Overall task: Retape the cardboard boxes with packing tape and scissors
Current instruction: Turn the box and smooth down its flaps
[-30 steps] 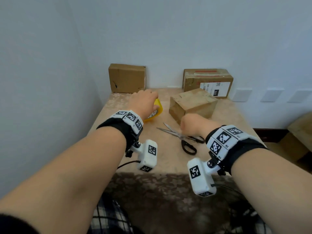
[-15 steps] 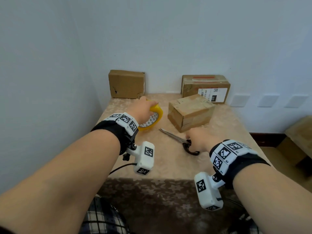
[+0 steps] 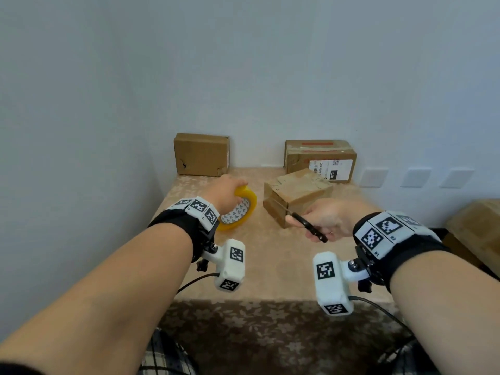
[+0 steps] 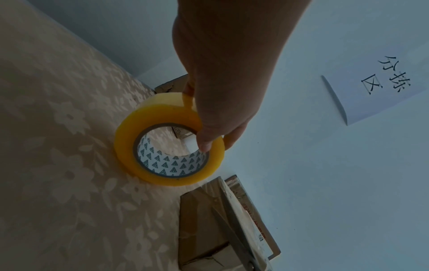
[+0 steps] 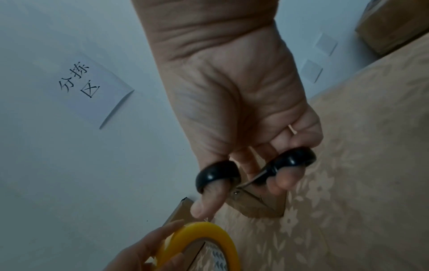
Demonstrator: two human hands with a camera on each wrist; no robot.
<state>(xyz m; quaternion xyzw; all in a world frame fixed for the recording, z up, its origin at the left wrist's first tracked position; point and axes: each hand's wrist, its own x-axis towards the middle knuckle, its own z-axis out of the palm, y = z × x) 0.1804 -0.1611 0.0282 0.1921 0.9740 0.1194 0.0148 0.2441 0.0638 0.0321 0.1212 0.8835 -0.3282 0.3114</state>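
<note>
— What is the person at the table [image 3: 270,266] holding?

— The left hand [image 3: 226,193] grips a roll of yellow packing tape [image 3: 238,212], stood on edge on the flowered tablecloth. From the left wrist view the thumb [image 4: 205,139] hooks into the roll's [image 4: 169,152] cardboard core while the other fingers curl over the outer rim, so the roll sits directly under the palm.

— And the other hand?

— The right hand [image 3: 324,217] holds a pair of black-handled scissors [image 3: 305,226] lifted off the table. The right wrist view shows the thumb through one handle loop and a finger through the other of the scissors [image 5: 255,172], the loops a little apart. The blades run forward and leftward from the fingers, toward the nearest cardboard box [image 3: 296,194].

— Where do the boxes stand from those hands?

— That nearest box sits askew just beyond the right hand, between the two hands and slightly farther out, with the blade tips over its near corner; whether metal touches cardboard cannot be told. The tape roll stands just beside its left face, apart from it. Two more lie well beyond both hands against the wall: a plain brown box [image 3: 201,154] past the left hand and a labelled box [image 3: 319,159] past the right, close behind the nearest one.
</note>
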